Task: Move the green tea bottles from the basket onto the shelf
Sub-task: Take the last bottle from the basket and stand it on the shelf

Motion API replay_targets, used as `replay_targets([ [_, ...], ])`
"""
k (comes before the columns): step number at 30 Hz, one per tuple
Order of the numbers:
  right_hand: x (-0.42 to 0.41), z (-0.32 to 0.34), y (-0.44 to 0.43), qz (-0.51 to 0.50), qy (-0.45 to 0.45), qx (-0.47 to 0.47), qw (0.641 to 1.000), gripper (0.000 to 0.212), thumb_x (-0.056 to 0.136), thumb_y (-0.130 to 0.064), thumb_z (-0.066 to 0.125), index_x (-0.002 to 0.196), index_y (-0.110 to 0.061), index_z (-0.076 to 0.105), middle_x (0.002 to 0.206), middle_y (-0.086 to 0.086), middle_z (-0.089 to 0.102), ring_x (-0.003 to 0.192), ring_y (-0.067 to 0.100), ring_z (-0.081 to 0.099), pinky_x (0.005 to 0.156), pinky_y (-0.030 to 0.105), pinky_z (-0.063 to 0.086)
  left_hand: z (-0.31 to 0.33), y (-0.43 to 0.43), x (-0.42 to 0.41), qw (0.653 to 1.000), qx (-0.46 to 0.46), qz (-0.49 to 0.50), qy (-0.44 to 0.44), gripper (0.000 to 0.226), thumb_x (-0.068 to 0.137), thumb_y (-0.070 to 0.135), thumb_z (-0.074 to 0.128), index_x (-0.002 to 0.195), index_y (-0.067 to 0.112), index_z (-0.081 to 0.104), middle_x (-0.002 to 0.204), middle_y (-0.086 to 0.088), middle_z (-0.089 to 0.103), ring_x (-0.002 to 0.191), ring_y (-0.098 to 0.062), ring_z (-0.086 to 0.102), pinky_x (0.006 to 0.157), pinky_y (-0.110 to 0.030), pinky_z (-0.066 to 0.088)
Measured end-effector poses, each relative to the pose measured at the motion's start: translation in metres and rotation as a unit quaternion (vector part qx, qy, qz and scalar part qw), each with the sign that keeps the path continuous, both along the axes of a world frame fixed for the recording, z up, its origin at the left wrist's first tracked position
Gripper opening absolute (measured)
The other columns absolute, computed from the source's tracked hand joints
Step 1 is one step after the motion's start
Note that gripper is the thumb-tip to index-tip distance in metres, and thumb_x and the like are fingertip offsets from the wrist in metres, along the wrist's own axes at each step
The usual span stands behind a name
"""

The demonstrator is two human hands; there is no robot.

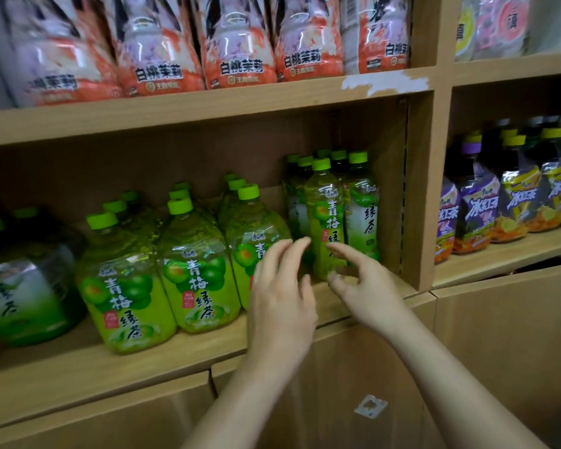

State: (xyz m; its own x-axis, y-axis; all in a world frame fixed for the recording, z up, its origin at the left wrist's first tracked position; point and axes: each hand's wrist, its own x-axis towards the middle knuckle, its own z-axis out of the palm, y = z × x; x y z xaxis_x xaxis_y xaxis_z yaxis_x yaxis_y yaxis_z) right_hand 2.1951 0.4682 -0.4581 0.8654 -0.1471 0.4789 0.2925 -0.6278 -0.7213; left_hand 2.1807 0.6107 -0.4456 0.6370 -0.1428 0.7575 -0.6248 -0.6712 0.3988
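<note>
Fingers (300, 246) of both hands are spreading loose and holding nothing. Left hand (280, 286) is hovering in front of the big bottles, right hand (361, 280) is curling w/ thumb and forefinger near the base of the slim bottle (326, 222), maybe brushing it; can't tell for sure.

Slim bottle is standing upright at the shelf (175, 358) front edge, just ahead of a cluster of same-size green-cap bottles (358, 196) by the right divider. Big green tea bottles (127, 286) are filling the row to the left.

Step, as I read it: placement of one bottle is wrapping up, hands are either letting go or nudging it straight. Next move prob. calls for reaching down to the basket for another, then setting it beside this one w/o knocking the front row.

Basket isn't in view, so no count of what's left. Rear bottles are mostly hidden behind front ones. Top-shelf packs (240, 43) and far-left bottle are blurry. Dark bottles (480, 202) in the next bay are partly cut off.
</note>
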Motion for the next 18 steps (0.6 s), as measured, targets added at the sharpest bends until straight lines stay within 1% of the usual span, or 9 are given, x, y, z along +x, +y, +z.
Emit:
replay_targets([
  [2,-0.002,-0.004,0.025,0.063,0.000,-0.002,0.998,0.060,0.083,-0.016,0.066,0.137,-0.033,0.045,0.140,-0.004,0.050,0.125,0.012,0.049,0.106,0.028,0.038,-0.004,0.046,-0.008,0.993,0.006,0.090,-0.075,0.048,0.080,0.009,0.068,0.125,0.021,0.058,0.124,-0.006,0.051,0.114,-0.023,0.047,0.096,-0.029,0.039],
  [3,-0.001,-0.006,0.037,0.089,-0.002,-0.001,0.996,0.064,0.083,-0.016,0.066,0.140,-0.034,0.040,0.143,-0.004,0.045,0.130,0.010,0.043,0.110,0.030,0.034,-0.006,0.070,-0.010,0.987,0.007,0.139,-0.084,0.049,0.078,0.010,0.071,0.123,0.020,0.059,0.125,-0.009,0.050,0.115,-0.027,0.046,0.096,-0.035,0.040],
  [5,0.000,-0.005,0.058,0.112,0.010,0.035,0.993,0.072,0.083,-0.016,0.067,0.142,-0.035,0.030,0.139,-0.009,0.043,0.128,0.006,0.040,0.109,0.028,0.033,-0.011,0.115,-0.010,0.973,0.007,0.221,-0.068,0.056,0.075,0.014,0.075,0.127,0.021,0.056,0.134,-0.016,0.043,0.122,-0.035,0.038,0.097,-0.049,0.040],
  [7,0.001,-0.006,0.073,0.103,0.009,0.086,0.991,0.074,0.082,-0.015,0.069,0.140,-0.033,0.026,0.125,-0.010,0.049,0.115,0.004,0.045,0.097,0.025,0.037,-0.017,0.151,-0.008,0.964,-0.014,0.266,-0.017,0.071,0.073,0.018,0.078,0.136,0.028,0.045,0.144,-0.019,0.031,0.128,-0.041,0.031,0.099,-0.055,0.036],
  [8,0.001,-0.006,0.078,0.087,0.001,0.095,0.992,0.074,0.081,-0.015,0.070,0.139,-0.031,0.026,0.118,-0.008,0.051,0.110,0.006,0.047,0.092,0.024,0.038,-0.019,0.163,-0.006,0.964,-0.031,0.264,0.020,0.080,0.073,0.019,0.078,0.139,0.036,0.037,0.149,-0.018,0.025,0.131,-0.042,0.030,0.102,-0.056,0.036],
  [10,0.002,-0.007,0.085,0.044,-0.018,0.080,0.996,0.073,0.081,-0.016,0.071,0.138,-0.027,0.028,0.111,0.000,0.056,0.106,0.020,0.056,0.083,0.026,0.039,-0.021,0.178,-0.002,0.965,-0.076,0.233,0.090,0.092,0.075,0.020,0.077,0.141,0.051,0.021,0.156,-0.013,0.012,0.134,-0.039,0.034,0.105,-0.052,0.037],
  [12,0.000,-0.005,0.090,0.003,-0.015,0.053,0.999,0.073,0.081,-0.021,0.072,0.139,-0.026,0.029,0.115,0.011,0.061,0.093,0.030,0.060,0.073,0.028,0.038,-0.025,0.183,0.002,0.967,-0.086,0.211,0.112,0.094,0.078,0.019,0.075,0.140,0.056,0.015,0.157,-0.012,0.009,0.130,-0.037,0.043,0.100,-0.045,0.041],
  [15,-0.005,-0.002,0.096,-0.030,-0.015,0.021,0.999,0.072,0.080,-0.027,0.073,0.138,-0.025,0.030,0.109,0.015,0.063,0.060,0.018,0.053,0.061,0.026,0.031,-0.027,0.189,0.006,0.968,-0.067,0.222,0.096,0.090,0.078,0.022,0.074,0.139,0.055,0.017,0.156,-0.012,0.014,0.112,-0.035,0.057,0.087,-0.042,0.049],
  [18,-0.007,0.000,0.101,-0.040,-0.013,0.019,0.999,0.072,0.080,-0.027,0.073,0.137,-0.024,0.030,0.088,0.007,0.056,0.055,0.008,0.049,0.058,0.027,0.031,-0.026,0.195,0.007,0.962,-0.038,0.253,0.096,0.088,0.078,0.029,0.074,0.139,0.054,0.016,0.154,-0.012,0.018,0.104,-0.036,0.060,0.080,-0.043,0.052],
])
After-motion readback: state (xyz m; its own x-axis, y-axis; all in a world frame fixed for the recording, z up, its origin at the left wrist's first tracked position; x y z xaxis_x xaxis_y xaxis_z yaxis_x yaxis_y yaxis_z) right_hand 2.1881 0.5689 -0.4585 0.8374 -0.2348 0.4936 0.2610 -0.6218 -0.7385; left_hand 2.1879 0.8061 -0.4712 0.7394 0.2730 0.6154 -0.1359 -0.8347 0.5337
